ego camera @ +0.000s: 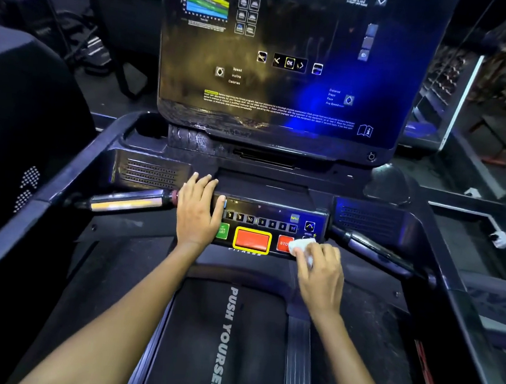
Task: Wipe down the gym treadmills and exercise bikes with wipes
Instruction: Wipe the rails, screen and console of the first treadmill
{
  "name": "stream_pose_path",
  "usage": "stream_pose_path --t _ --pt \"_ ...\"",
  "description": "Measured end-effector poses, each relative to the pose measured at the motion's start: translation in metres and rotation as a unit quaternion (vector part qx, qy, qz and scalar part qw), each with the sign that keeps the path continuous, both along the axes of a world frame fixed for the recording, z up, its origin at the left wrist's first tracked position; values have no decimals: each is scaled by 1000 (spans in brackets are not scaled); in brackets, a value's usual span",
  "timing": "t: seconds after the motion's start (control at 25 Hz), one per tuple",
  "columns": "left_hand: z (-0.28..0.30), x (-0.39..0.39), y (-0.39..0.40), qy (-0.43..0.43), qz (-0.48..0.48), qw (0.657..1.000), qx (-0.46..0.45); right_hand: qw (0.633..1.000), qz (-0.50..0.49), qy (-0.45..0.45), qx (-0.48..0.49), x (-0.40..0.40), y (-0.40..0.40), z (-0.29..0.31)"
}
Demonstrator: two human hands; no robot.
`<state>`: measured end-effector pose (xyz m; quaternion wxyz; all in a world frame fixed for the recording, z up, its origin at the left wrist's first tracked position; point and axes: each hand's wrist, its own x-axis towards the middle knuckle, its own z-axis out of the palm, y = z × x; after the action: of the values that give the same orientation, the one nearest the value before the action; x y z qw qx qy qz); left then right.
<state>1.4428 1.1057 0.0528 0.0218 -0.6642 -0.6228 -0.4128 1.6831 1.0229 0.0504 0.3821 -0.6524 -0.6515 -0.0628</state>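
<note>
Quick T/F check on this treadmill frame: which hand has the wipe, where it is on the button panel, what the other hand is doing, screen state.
1. The right hand holds the white wipe. True.
2. The wipe sits at the green button. False: it is at the right end of the button panel, beside the red stop button.
3. The left hand lies flat on the panel's left end. True.
4. The left hand grips the left handlebar. False: the bar is beside it, ungripped.
5. The screen is covered by a cloth. False: it is uncovered, with printed labels showing.
</note>
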Motion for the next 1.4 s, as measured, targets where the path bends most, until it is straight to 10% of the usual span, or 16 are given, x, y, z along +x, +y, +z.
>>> stream_pose_path --t 0.16,0.6,0.84,1.4 --pt "0 -1 0 2 -5 1000 -6 996 -18 -84 30 -9 -2 -1" --pt "-2 -4 -1 16 -15 1000 5 978 -128 159 41 -36 25 16" --pt "-1 -4 -2 11 -14 1000 2 996 9 -1 87 -45 27 6" --pt "-1 -4 -1 10 -17 1000 -11 992 -98 74 8 -54 35 27"
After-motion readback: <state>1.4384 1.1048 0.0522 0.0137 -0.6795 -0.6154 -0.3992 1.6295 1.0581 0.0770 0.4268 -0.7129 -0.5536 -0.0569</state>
